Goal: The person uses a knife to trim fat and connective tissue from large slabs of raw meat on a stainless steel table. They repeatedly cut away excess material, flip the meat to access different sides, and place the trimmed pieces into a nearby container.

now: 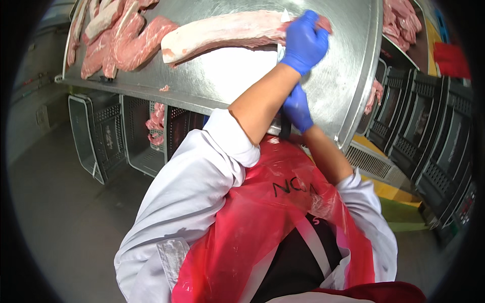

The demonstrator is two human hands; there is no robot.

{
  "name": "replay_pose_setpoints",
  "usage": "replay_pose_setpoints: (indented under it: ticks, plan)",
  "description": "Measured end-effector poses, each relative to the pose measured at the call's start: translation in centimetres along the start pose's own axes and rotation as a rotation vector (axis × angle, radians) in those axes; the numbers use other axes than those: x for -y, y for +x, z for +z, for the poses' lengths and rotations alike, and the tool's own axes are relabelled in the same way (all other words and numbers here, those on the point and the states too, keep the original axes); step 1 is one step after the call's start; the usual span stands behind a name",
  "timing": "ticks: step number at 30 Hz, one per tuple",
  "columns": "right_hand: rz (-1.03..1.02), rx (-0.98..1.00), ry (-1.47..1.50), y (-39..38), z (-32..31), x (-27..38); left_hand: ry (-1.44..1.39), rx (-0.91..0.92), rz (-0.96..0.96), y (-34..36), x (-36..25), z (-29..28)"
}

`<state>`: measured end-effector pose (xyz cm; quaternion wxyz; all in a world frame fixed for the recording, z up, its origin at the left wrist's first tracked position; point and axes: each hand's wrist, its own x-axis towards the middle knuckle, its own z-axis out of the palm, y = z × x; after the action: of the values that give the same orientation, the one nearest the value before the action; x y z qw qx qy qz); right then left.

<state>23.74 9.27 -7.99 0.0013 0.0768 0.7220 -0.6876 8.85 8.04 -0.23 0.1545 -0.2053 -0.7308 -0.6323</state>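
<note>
My left hand in a blue glove grips the reddish right end of a long, pale, fat-covered cut of meat on a steel tray table. My right hand, also gloved, is below it at the table's near edge, partly behind my left forearm. Its fingers look closed; what they hold is hidden. A narrow pale strip, too covered to identify, shows under the meat beside my left hand.
Several pink meat pieces lie at the tray's left, more at upper right. Grey perforated crates stand below the table, with others stacked at right. A red object is beyond.
</note>
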Motion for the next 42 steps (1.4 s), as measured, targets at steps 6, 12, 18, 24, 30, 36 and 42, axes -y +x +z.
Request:
replay_pose_setpoints:
  ticks: [6,12,18,24,30,36,42]
  plan:
    - [0.013,0.557,0.897,9.9,-3.4,-7.2,0.083,0.13,-0.021,-0.4,-0.4,1.1]
    - [0.29,-0.177,0.035,4.8,5.1,-2.0,0.175,0.084,-0.017,-0.4,-1.7,0.5]
    - [0.274,-0.257,0.124,8.7,7.5,4.9,0.056,0.046,-0.111,1.0,-2.9,-0.5]
    - [0.269,-0.132,0.038,10.9,6.5,4.3,-0.069,0.036,-0.024,0.5,-4.9,-0.9]
    - [0.139,-0.087,0.092,4.6,11.2,2.9,-0.207,-0.029,0.023,1.3,-7.7,-2.9]
    - [0.337,0.016,-0.052,10.6,11.9,6.0,-0.172,-0.024,-0.022,1.4,-8.8,-3.3]
    - [0.299,0.015,0.102,8.2,15.2,6.5,-0.319,-0.089,0.017,1.6,-11.4,-4.4]
